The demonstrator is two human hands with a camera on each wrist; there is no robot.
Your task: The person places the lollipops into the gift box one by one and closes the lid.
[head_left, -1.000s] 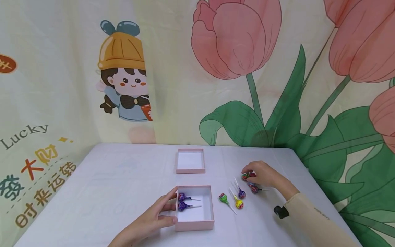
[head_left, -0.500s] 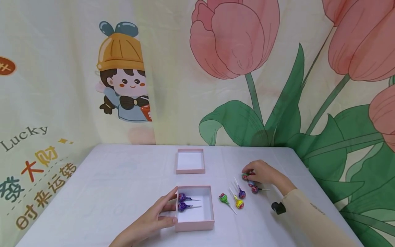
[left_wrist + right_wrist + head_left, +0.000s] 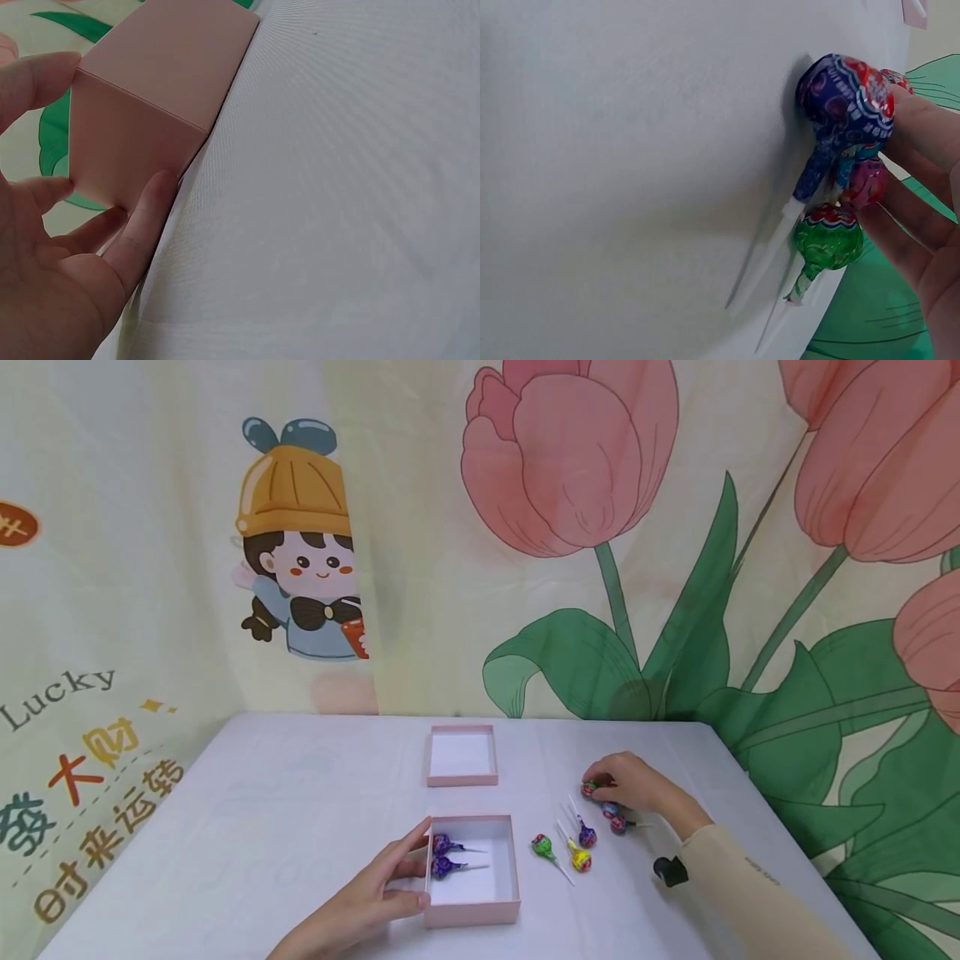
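Observation:
My left hand point(image 3: 367, 893) holds the left side of an open pink box point(image 3: 472, 913), thumb at the near corner and fingers along the wall. Inside lie two purple-wrapped lollipops point(image 3: 447, 866), sticks pointing right. In the left wrist view, my fingertips press the outer walls of the box point(image 3: 150, 75). My right hand point(image 3: 636, 783) pinches a red-and-green lollipop point(image 3: 588, 789) at the back of a loose group on the table. Seen from the right wrist, a blue-purple lollipop point(image 3: 847, 97), a pink one point(image 3: 866, 182) and a green one point(image 3: 829, 238) lie near my fingers; their overlap hides the exact contact.
Between box and right hand lie a green lollipop point(image 3: 542, 846), a yellow one point(image 3: 581, 859) and a purple one point(image 3: 586, 835). A red-blue lollipop point(image 3: 618, 824) lies below the right hand. Behind the box sits a shallow pink lid point(image 3: 462, 780) on the white-covered table point(image 3: 262, 810).
My right hand has shifted slightly left with the red-and-green lollipop, uncovering more of the blue and red lollipops beneath it. The left hand and box stay in place.

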